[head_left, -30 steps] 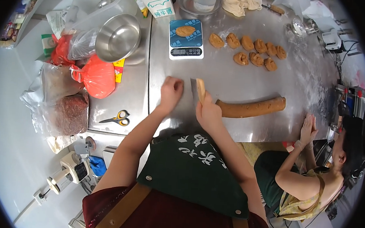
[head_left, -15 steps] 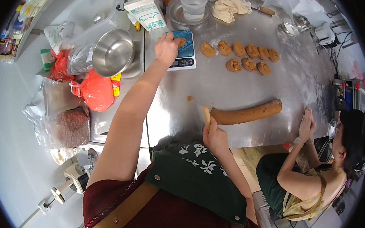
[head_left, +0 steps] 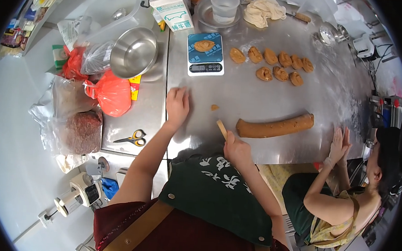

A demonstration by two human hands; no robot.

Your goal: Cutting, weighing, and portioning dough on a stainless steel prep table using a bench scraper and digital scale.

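My left hand (head_left: 177, 106) rests on the steel table (head_left: 192, 125), fingers slightly bent, holding nothing. My right hand (head_left: 237, 150) grips the wooden handle (head_left: 222, 129) of a scraper, whose blade is hard to make out. A small dough scrap (head_left: 214, 107) lies just above the handle. To the right lies a long brown dough log (head_left: 274, 126). Farther back, a digital scale (head_left: 205, 67) with a blue top carries one dough piece (head_left: 204, 45); beside it sit several dough pieces (head_left: 280, 74) in two rows.
Left are a steel bowl (head_left: 134, 52), red bag (head_left: 110, 97), bagged brown mass (head_left: 83, 130) and scissors (head_left: 131, 138). A milk carton (head_left: 173, 13), cup of water (head_left: 224, 7) and cloth (head_left: 263, 9) stand behind. A co-worker (head_left: 329, 207) is at lower right, palms together.
My left hand went up to the dough on the scale and has come back down. The scraper has moved lower, and a small scrap now lies apart from the log.
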